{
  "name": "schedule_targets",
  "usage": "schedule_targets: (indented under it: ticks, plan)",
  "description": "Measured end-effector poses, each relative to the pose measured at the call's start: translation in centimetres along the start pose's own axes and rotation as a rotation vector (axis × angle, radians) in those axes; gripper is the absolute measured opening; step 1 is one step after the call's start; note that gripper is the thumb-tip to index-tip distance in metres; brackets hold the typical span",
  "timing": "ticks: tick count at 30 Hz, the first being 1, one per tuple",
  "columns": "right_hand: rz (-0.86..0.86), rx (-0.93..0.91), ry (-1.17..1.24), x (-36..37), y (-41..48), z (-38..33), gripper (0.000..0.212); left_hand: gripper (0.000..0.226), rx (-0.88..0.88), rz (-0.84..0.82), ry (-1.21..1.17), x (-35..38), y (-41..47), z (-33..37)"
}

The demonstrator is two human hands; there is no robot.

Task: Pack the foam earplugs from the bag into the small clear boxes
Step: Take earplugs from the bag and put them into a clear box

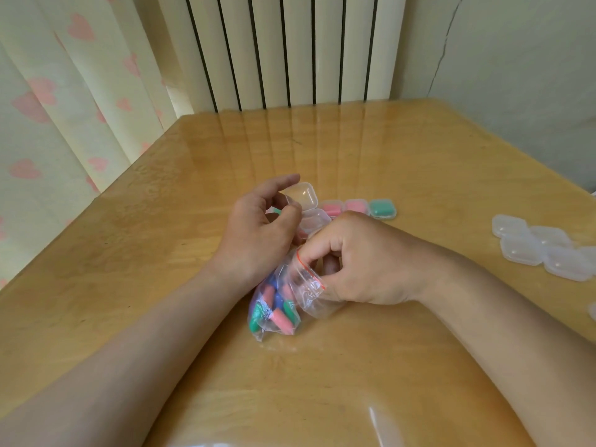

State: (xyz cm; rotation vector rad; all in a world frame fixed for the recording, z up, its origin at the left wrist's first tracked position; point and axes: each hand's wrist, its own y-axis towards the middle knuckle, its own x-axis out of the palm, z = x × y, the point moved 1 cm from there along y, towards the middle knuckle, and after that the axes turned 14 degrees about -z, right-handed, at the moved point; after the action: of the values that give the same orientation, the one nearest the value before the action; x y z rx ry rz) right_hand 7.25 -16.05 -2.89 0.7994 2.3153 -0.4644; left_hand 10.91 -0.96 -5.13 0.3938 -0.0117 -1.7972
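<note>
1. Ribbed radiator [290, 50] along the back and a heart-print curtain [64, 91] at upper left. Filling the lower frame is a glossy wooden tabletop [387, 156], with both forearms laid on it.
2. Centre frame, the zip bag [303, 285] lies on the tabletop between the wrists. Its belly bulges with foam earplugs [280, 321] in pink, green and blue, so most of the stock is not yet packed.
3. The right hand [364, 262] is closed on the bag's mouth, with the red zip strip [309, 269] bunched over its curled fingers. My read is that the mouth is held up and gathered that way so nothing rolls out. Whether a fingertip is inside the bag I cannot tell.
4. Just left of it, the left hand [258, 230] is curled around the open clear box [314, 221]. Its forefinger lies over the raised lid and its thumb is against the base.
5. A speck of green shows inside that hand's fingers. It is probably an earplug, though I can't be sure.
6. The box sits just beside the bag's mouth, which looks deliberate: a short hop from bag to box.
7. Behind the hands, in a tidy row, are three filled boxes [382, 208]: two pink and one green. They seem parked there as finished work.
8. Far right, well apart, is a cluster of empty boxes [529, 245], the supply waiting its turn.
</note>
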Motion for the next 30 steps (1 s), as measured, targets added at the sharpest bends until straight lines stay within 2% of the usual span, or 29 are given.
schedule_targets:
  ticks: [6,16,18,21,24,30]
  plan:
    - [-0.011,0.016,-0.006,0.3,0.2,-0.3,0.004,0.041,0.038,0.009,0.061,-0.1,-0.1,0.1]
    - [0.002,0.034,0.039,0.0,0.1,0.1,0.022,0.042,0.069,0.009,0.056,0.0,-0.2,-0.1]
    - [0.024,0.037,0.076,-0.4,-0.2,0.2,0.019,0.043,0.069,-0.003,0.033,0.0,-0.2,-0.2]
    - [0.105,0.012,0.196,-1.3,-0.8,0.2,0.010,0.048,0.080,-0.015,0.019,-0.1,-0.1,-0.3]
    - [0.271,-0.016,0.243,-2.1,-0.9,0.6,0.009,0.048,0.099,-0.016,0.025,-0.3,-0.1,-0.2]
    - [0.452,-0.035,0.103,-2.2,-0.5,1.6,0.017,0.049,0.105,-0.097,-0.114,-0.4,-0.2,0.0]
